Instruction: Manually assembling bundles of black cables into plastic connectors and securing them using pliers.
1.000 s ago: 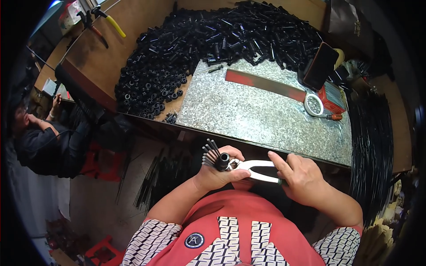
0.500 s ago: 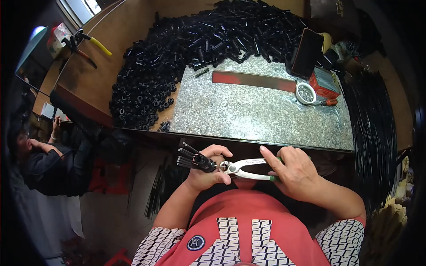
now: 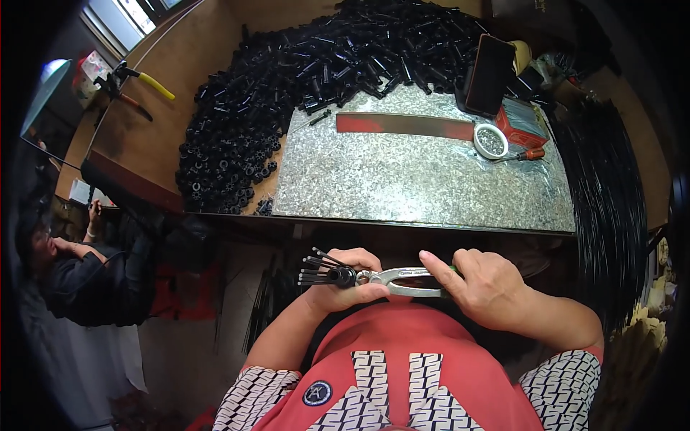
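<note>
Above my lap, in front of the bench edge, my left hand [image 3: 334,298] grips a black ribbed fitting [image 3: 341,276]. Several thin black rods [image 3: 315,277] fan out leftward from it, their ends pale. My right hand [image 3: 492,287] is closed round the green-tipped handles of silver end-cutting pincers [image 3: 417,292], its index finger stretched along the upper handle. The pincers' jaws meet the fitting's right side beside my left fingers and thumb. What the jaws bite on is too small to make out.
On the bench lies a stone slab [image 3: 402,183] with a flat metal bar [image 3: 402,126], a white cup of small metal pieces [image 3: 491,141], a screwdriver [image 3: 530,154] and a phone [image 3: 490,75]. Black tubes [image 3: 345,57] pile behind; long black rods [image 3: 604,208] lie right. A person [image 3: 90,269] sits left.
The fitting and rods have turned in my left hand and shifted slightly right. The pincers' handles look closer together. The bench has shifted a little in view.
</note>
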Demonstrator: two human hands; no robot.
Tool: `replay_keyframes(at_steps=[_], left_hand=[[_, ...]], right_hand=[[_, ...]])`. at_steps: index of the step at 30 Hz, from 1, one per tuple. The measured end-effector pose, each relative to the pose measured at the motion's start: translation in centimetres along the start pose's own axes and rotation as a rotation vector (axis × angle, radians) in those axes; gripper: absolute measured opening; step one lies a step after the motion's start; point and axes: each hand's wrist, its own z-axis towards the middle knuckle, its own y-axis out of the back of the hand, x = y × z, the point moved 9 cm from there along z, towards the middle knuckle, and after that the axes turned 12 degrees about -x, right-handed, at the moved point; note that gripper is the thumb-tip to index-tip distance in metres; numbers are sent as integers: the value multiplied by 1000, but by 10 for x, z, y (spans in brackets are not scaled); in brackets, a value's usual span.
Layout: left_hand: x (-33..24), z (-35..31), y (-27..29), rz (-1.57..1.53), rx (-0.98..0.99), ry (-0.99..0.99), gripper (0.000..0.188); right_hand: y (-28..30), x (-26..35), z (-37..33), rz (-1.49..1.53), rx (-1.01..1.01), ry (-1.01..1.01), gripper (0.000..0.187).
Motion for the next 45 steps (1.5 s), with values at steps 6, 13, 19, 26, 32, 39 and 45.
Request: replay_keyframes(at_steps=[6,13,19,26,32,39,45], left_hand=[[9,-2,1,-231,-60,108,47],[15,-8,14,-200,-109,22,61],[3,-2,-2,-48,-19,-3,45],[-1,2,0,53,-46,-9,26],[17,-3,16,-355,-190,50,72],[-28,10,93,-484,-453,-140,83],[-64,1,133,-554,-557,-208,70]], right_hand=[[2,-3,-6,33,-3,-54,60],[3,-2,-5,57,-57,-38,59],[8,-1,-12,16,-5,-52,59],[-5,0,-11,27,-16,-73,57],[-11,-21,1,213,33,-199,70],[-34,-94,-20,-23,-21,-419,68],[-25,-60,-9,60,-302,-279,45]])
